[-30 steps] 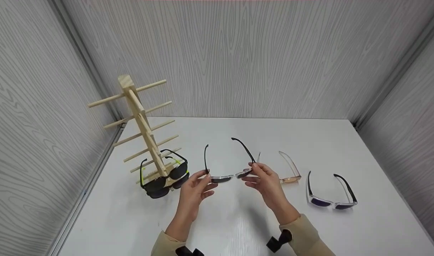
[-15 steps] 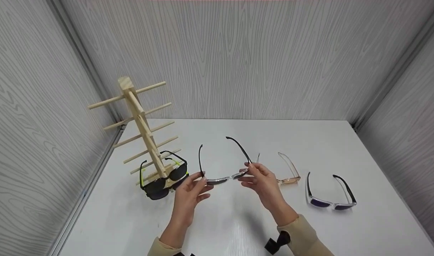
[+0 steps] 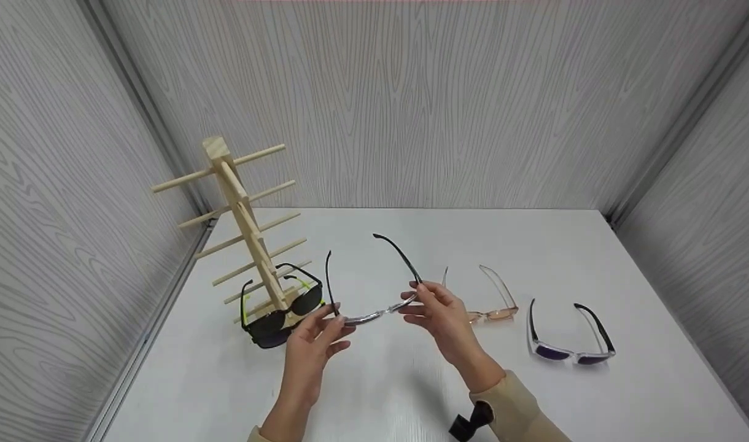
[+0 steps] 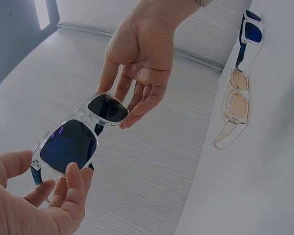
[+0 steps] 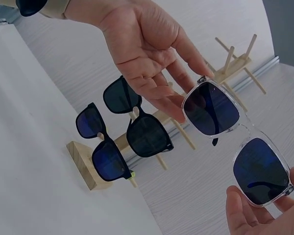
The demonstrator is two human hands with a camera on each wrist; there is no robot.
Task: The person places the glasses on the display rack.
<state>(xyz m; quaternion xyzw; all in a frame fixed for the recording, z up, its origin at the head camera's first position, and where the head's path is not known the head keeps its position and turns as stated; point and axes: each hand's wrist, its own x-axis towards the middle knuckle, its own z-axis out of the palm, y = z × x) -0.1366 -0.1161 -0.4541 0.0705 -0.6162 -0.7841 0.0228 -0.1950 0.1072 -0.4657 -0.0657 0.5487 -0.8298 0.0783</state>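
While both hands have shifted leftwards over the last second, the sunglasses with a clear plastic frame, dark lenses and black temples (image 3: pixel 362 319) have travelled with them, and they now hang in the air above the white bench (image 3: pixel 558 252), nearer the pale wooden stand with round pegs (image 3: pixel 242 215). Their front has also tipped, so that the head view catches the rim almost edge-on (the wrist views show both lenses plainly). The left hand (image 3: pixel 307 347) pinches one end of the front by the hinge, and the right hand (image 3: pixel 442 322) pinches the other; both temples are unfolded and point away from the person. I take this as mid-carry, with no peg bearing the pair yet. Two dark-lensed, black-framed sunglasses (image 5: pixel 148 135) sit low on the stand, one above the other. With the right hand moved off, more shows of the peach-tinted transparent glasses (image 3: pixel 500 314), lying near another clear-framed pair with violet-blue lenses (image 3: pixel 552 353).
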